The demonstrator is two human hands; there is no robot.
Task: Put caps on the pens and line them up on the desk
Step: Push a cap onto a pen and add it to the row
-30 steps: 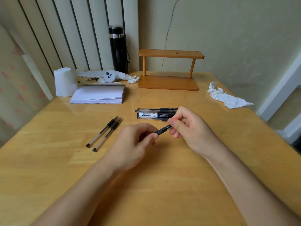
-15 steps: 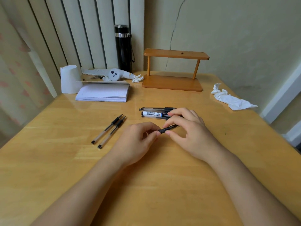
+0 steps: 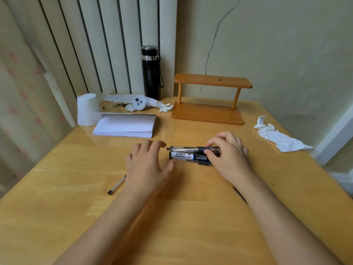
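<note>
Toward the desk's point(image 3: 191, 217) far left corner: a white paper roll point(image 3: 88, 109), then a white paper stack point(image 3: 125, 125) just right of it. Nearer the left edge, partly hidden under the left hand point(image 3: 148, 165): an uncapped pen point(image 3: 116, 184), only its rear end showing. Left hand flat over the desk, fingers spread wide, gripping nothing, thumb tip just beside the pen row's left end. At desk centre: a row of capped pens point(image 3: 188, 154) lying side by side, parallel to the far edge. Right hand point(image 3: 227, 153) on the row's right end, thumb and forefinger pinched on the far pen's black grip. At the far edge: a black flask point(image 3: 150, 72), a wooden shelf point(image 3: 209, 99). Near the right edge: a crumpled tissue point(image 3: 277, 137).
</note>
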